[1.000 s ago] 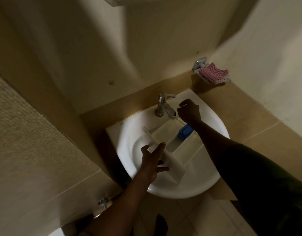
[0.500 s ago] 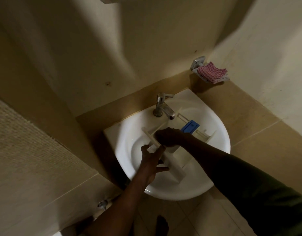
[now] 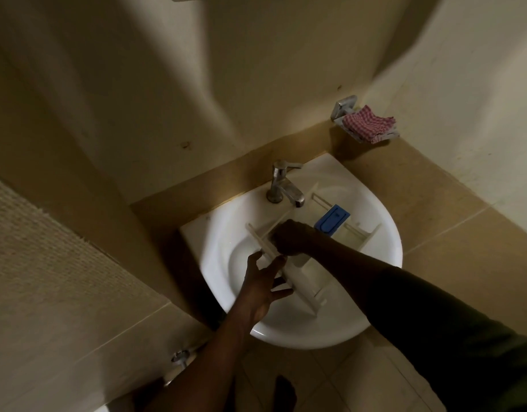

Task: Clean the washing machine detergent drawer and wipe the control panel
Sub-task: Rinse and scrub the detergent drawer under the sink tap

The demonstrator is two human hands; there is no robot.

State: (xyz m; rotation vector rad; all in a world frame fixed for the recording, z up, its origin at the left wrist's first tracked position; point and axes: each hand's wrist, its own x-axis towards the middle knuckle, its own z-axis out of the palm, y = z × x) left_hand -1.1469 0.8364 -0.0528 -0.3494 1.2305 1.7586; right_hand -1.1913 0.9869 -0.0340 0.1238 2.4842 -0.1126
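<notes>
One head-worn wide-angle view looks steeply down from close above onto a white ceramic wall-hung washbasin [image 3: 375, 233] in a tiled corner.

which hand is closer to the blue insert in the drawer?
Right. The right hand sits inside the drawer, just beside the blue insert. The left hand holds the drawer's front panel at the near end, farther from it.

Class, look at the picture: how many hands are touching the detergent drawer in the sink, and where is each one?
2. The left hand grips the detergent drawer at its near front panel; the right hand presses into a compartment near the blue insert.
</notes>
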